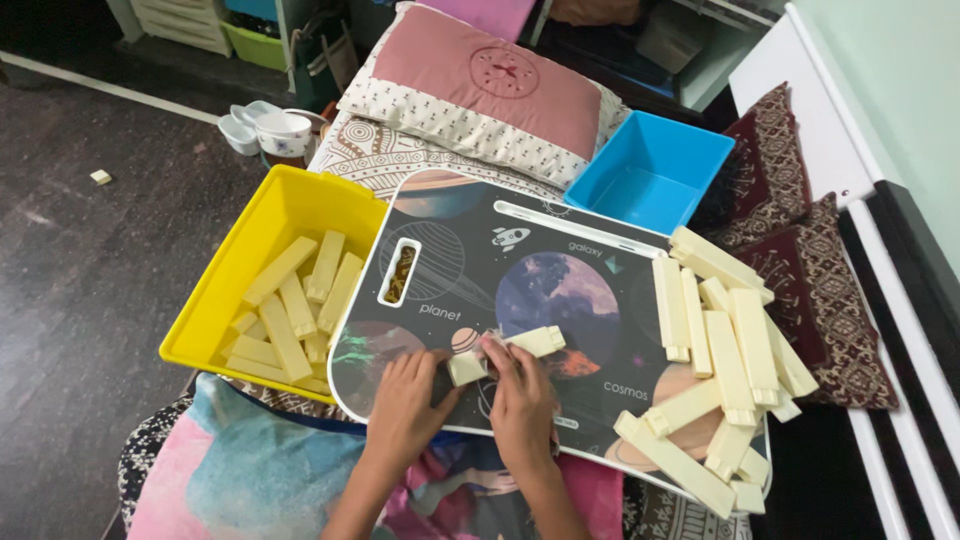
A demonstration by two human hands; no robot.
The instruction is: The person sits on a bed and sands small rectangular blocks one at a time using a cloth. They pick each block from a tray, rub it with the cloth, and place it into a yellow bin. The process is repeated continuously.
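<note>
1. No packages, signs or screens show.
2. The only lettering is small white word labels printed on the dark, planet-patterned lap tray point(600, 250), beside its planets.

Soft, even indoor light falls from above, bright on the middle and right of the view. The yellow bin point(215, 290) and blue bin point(650, 175) look saturated, with no harsh glare. The floor point(90, 240) at left lies dim, and the top corners darken. Shadows under the cream blocks point(735, 370) are faint and short. Focus is sharp in the centre, slightly soft towards the edges, with mild wide-angle stretch there.
</note>
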